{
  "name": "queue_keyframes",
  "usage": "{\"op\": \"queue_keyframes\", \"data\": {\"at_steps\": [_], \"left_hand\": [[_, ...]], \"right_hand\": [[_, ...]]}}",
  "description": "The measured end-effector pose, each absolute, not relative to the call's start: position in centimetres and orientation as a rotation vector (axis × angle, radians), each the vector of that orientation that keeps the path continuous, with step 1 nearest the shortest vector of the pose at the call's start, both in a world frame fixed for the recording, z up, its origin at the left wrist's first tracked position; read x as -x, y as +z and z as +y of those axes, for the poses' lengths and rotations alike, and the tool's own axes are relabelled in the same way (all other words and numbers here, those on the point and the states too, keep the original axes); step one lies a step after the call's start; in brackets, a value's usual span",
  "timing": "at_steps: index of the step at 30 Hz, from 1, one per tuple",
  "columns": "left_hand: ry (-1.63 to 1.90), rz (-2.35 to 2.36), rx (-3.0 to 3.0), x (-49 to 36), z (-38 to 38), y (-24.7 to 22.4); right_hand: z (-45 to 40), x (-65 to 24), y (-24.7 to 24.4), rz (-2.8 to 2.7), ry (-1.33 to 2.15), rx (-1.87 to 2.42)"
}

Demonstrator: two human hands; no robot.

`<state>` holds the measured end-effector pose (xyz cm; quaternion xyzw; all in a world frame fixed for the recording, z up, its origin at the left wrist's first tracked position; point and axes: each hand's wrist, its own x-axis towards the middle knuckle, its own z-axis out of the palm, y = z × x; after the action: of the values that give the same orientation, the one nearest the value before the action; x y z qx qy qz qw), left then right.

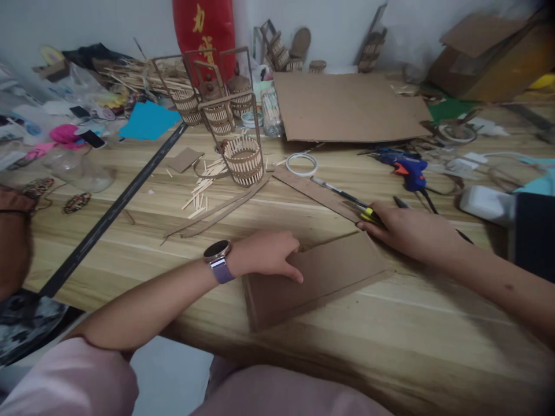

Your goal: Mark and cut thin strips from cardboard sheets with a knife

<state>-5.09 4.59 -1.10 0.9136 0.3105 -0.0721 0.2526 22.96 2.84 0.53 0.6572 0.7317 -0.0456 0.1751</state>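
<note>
My left hand [277,254], with a watch [218,254] on its wrist, rests at the far left part of a brown cardboard piece [329,268]. Its thumb is spread apart from the index finger; the other fingers are mostly hidden. My right hand [392,228] lies by the far right corner of that cardboard, closed around a yellow and black utility knife [369,215]. The knife points left and away from me. Beside it lie a pen [336,189] and a long cardboard strip [314,193]. A small stick basket [243,159] with a tall handle stands farther off.
Loose short sticks [202,193] and curved strips [221,211] lie left of centre. A tape roll [302,164], a blue glue gun [410,170] and a large cardboard sheet [351,110] lie beyond my hands. Another person's arm [15,242] is at the left edge.
</note>
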Motion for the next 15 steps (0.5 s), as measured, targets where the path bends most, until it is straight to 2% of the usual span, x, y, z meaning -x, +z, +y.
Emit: {"op": "queue_keyframes", "data": {"at_steps": [4,10,15], "left_hand": [[-0.139,0.723,-2.144,6.5,4.6,0.4],[0.373,1.092,-1.56,9.2,2.7,0.1],[0.261,1.086,-1.175,9.8,-0.6,-1.9]], "right_hand": [[2.9,-23.5,0.3,2.086,-0.158,-1.908],[2.5,-24.0,-0.2,2.086,-0.182,-1.981],[2.5,-24.2,-0.9,2.132,-0.256,-2.041]]}}
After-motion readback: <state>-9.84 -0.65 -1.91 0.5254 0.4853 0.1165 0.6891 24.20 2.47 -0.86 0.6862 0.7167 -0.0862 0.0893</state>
